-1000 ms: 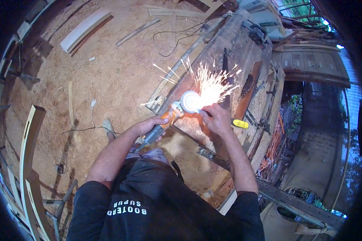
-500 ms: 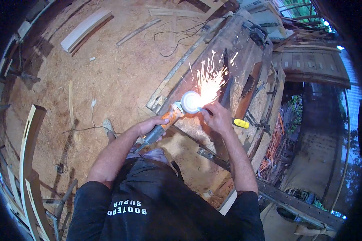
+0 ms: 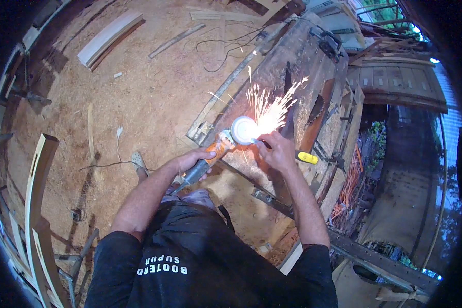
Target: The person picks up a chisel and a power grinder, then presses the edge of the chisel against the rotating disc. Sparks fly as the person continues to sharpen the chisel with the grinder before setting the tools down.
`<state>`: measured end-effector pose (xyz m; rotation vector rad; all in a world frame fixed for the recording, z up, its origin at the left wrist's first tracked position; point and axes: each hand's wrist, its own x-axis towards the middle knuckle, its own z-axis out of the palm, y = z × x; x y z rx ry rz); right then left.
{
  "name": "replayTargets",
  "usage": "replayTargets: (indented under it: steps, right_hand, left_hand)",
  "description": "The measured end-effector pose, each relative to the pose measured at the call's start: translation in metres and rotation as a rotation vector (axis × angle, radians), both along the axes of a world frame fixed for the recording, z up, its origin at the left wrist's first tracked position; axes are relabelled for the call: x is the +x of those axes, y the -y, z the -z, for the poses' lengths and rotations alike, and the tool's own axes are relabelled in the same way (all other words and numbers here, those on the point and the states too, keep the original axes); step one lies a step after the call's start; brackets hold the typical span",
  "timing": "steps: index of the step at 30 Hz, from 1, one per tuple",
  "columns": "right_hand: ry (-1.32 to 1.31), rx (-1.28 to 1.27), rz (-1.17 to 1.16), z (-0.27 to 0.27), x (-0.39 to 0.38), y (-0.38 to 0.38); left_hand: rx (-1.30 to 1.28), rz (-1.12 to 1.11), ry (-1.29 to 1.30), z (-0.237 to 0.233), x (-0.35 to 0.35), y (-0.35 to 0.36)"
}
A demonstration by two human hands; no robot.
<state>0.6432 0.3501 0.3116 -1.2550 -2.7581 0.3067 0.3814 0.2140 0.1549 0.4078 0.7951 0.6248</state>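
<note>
An orange and grey angle grinder (image 3: 218, 150) is gripped round its body by my left hand (image 3: 192, 160). Its round disc (image 3: 243, 130) glows white, and bright sparks (image 3: 272, 110) fan up and to the right from its right edge. Close beside that edge, my right hand (image 3: 278, 150) pinches a small, thin piece (image 3: 256, 140), whose far end is lost in the glare. Both hands are over the near end of the workbench (image 3: 231, 115). To the right of my right wrist lies a yellow-handled tool (image 3: 307, 157).
A toothed blade (image 3: 317, 110) and a dark clamp-like tool (image 3: 326, 43) lie on the bench. Cables (image 3: 220, 43) trail over the sawdust-covered ground at its left. Curved wooden pieces (image 3: 38, 179) stand at the left, with another curved plank (image 3: 110, 38) at the upper left.
The sparks have changed shape and spread a little wider, with some flying to the upper left. Both hands keep nearly the same place and hold.
</note>
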Motion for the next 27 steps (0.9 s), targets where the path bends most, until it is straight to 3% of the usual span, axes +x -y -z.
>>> replayTargets:
  steps: [27]
  right_hand:
    - [-0.049, 0.017, -0.019, 0.0044, 0.0029, 0.0021]
  left_hand:
    - [0.024, 0.016, -0.009, -0.0012, -0.0014, -0.0001]
